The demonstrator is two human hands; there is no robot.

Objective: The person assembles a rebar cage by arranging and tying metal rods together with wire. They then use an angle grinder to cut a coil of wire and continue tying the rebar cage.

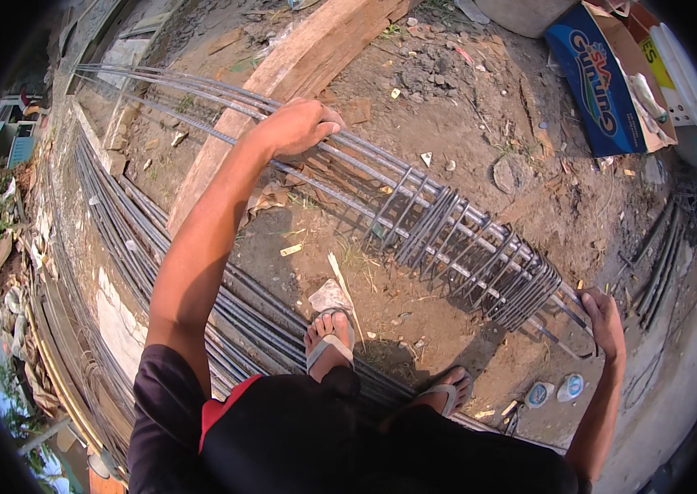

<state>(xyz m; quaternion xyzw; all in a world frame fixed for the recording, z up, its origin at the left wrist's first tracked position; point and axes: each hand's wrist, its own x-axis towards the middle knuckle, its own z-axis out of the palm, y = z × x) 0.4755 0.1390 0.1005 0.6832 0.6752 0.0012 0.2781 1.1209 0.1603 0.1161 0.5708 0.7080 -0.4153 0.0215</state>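
Observation:
Long steel rebars [200, 88] run slantwise from the far left to the near right. My left hand [302, 128] is closed around the upper bars about midway along, where they pass over a thick wooden beam [328, 51]. Bunched square wire stirrups [431, 226] are threaded on the bars between my hands, packed tightest near the right end. At that end my right hand [605, 321] is closed on the bar tips, some of its fingers hidden behind the hand. A lower bar end bends into a hook beside it.
More rebars [262, 309] lie bundled beneath me, by my sandalled foot [330, 342]. A blue cardboard box [591, 90] stands at the far right, with short dark rods [665, 255] below it. Two plastic cups [554, 393] sit near my right forearm. Stones and wood scraps litter the dirt.

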